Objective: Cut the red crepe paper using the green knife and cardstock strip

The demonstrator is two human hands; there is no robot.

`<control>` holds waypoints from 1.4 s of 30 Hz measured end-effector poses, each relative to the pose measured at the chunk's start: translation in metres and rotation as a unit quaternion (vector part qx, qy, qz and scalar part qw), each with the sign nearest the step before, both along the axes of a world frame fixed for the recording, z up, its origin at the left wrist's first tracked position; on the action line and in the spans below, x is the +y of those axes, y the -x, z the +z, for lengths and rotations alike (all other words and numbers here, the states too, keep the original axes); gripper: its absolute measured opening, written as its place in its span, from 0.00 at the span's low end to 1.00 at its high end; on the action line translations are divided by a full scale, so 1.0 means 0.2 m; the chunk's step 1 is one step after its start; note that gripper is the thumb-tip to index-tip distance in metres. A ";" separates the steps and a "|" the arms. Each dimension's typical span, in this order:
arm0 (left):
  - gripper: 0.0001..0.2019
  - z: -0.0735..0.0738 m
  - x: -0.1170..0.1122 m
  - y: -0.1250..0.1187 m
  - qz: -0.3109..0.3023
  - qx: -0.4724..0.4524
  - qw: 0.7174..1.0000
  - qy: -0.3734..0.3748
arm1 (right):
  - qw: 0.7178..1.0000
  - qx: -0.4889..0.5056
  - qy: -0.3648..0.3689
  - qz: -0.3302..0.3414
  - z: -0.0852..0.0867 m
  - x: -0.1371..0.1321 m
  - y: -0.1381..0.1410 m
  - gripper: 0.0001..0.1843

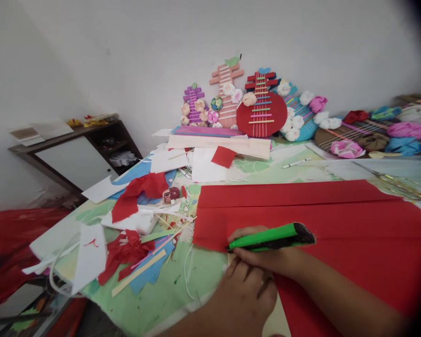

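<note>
My right hand (277,258) reaches in from the right, its thumb and fingers closed around a green utility knife (266,237) with a black end. The knife lies slanted over a large folded sheet of red paper (312,217), its tip end near the sheet's left edge. Just below, my left hand (245,288) has its fingers curled and bunched together against the right thumb. What those fingers pinch or press is hidden. A cream-coloured piece (278,313) shows beneath the left hand, beside the red paper.
Paper scraps, red crepe paper (124,255) and thin strips litter the left of the green-patterned table. Scissors (395,180) lie at the right. Decorated string-instrument models (262,112) lean on the wall, fronted by a cream strip (219,146). A low cabinet (75,161) stands left.
</note>
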State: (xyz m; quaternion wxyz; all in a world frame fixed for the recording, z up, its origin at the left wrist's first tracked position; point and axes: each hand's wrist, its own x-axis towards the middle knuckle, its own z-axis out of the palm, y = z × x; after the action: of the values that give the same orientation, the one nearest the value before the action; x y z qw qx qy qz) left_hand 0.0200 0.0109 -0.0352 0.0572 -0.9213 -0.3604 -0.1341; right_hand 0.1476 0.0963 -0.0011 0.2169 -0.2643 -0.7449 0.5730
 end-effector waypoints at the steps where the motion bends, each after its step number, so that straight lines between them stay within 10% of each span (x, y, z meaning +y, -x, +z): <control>1: 0.29 0.00 0.00 0.00 -0.003 0.004 1.000 0.003 | 1.000 0.002 0.002 0.002 0.00 0.00 0.00 0.07; 42: 0.30 0.01 0.00 0.00 0.004 0.015 1.000 0.004 | 1.000 0.001 0.006 0.020 0.01 0.02 0.00 0.10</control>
State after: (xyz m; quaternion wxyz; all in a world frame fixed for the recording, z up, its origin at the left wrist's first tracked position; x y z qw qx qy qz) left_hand 0.0206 0.0103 -0.0337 0.0595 -0.9220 -0.3636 -0.1190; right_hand 0.1477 0.1007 0.0011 0.2040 -0.2499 -0.7468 0.5816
